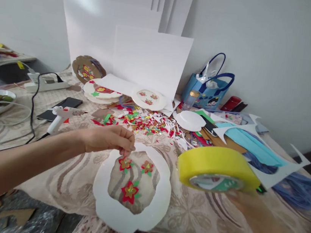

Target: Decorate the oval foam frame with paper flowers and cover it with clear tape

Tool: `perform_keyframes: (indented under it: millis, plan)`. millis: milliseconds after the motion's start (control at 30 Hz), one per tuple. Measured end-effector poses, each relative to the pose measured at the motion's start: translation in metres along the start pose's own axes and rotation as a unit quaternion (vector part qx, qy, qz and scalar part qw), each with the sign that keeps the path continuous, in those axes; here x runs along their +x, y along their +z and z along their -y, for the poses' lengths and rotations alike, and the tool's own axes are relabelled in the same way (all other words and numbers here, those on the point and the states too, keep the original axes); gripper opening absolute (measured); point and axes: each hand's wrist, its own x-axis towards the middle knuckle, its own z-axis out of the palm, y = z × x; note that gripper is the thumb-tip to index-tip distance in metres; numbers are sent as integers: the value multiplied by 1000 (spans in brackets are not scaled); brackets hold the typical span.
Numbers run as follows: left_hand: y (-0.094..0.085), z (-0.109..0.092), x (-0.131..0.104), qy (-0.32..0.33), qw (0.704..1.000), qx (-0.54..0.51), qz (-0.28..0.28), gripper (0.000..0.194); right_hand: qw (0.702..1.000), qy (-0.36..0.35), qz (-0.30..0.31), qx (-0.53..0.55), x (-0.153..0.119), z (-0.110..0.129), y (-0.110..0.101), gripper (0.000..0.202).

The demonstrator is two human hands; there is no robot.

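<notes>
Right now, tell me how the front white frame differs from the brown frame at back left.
The white frame is plain white; the brown frame is cardboard-coloured. The white frame lies flat, while the brown frame stands propped up. Both have wavy edges and red flowers.

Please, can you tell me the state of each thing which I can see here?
Yellow tape roll: raised, in right hand
Left hand: fingers pinched together
White scalloped frame: lying flat
Glue gun: set down, cord attached
Tote bag: upright
Jar: upright, lid on
Brown scalloped cardboard: propped upright
Paper scraps: scattered
</notes>
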Motion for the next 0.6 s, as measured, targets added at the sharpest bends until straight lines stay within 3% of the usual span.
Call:
perform_keyframes:
  millis: [133,267,367,467,600]
  plan:
    - [-37,3,3,-1,999,-5,-33,15,987,-4,161,26,41,34,-1,30]
    - [-68,29,12,-38,999,-8,-33,19,966,6,208,-156,69,62,6,48]
    - [-78,47,23,-60,998,0,-17,22,894,-64,301,-325,87,75,19,42]
    - [-83,56,36,-78,997,8,-8,24,814,-143,357,-436,102,84,36,27]
    - [-88,61,49,-109,994,27,5,23,767,-151,394,-484,116,94,56,19]
